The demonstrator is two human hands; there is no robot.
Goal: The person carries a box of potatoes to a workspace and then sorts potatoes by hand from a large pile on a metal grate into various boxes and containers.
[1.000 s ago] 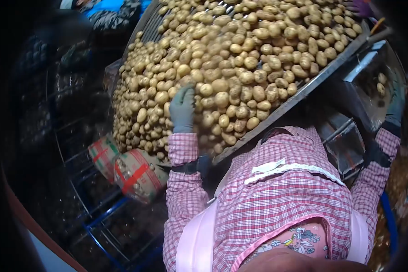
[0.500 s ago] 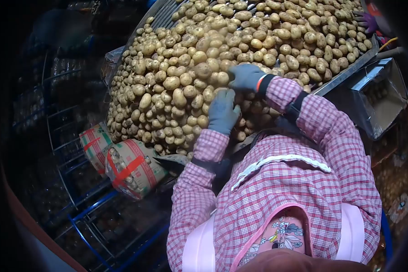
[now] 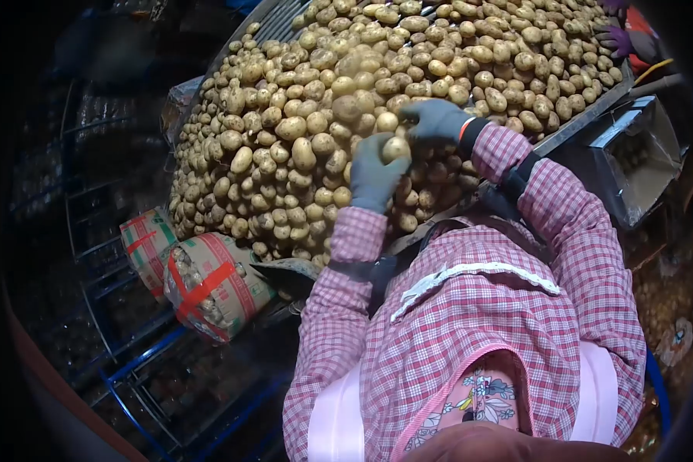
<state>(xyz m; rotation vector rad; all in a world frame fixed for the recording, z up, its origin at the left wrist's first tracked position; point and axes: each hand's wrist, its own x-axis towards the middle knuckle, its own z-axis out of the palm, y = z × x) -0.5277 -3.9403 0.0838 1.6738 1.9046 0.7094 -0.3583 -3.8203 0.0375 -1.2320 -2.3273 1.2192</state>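
A large heap of potatoes (image 3: 285,127) lies before me on a slatted metal sorting table. My left hand (image 3: 376,175), in a grey work glove, is closed on a pale potato (image 3: 396,149) between thumb and fingers, over the near part of the heap. To its right, my right hand (image 3: 440,122), gloved alike, reaches leftward above the potatoes. Its fingers are slightly bent and apart, with no potato visible in them. A loose potato (image 3: 386,122) lies just left of those fingertips.
Boxes with red tape (image 3: 212,286) stand at the heap's left edge. At right, a clear-lined open carton (image 3: 643,165) sits beside the table's metal rim (image 3: 585,117). A purple-gloved hand (image 3: 617,40) of another person is at upper right. Blue metal racks (image 3: 142,354) are at lower left.
My left hand now has a potato in its grip, turned toward the right hand. My right hand has shifted slightly right and up. The whole view has also shifted a little.
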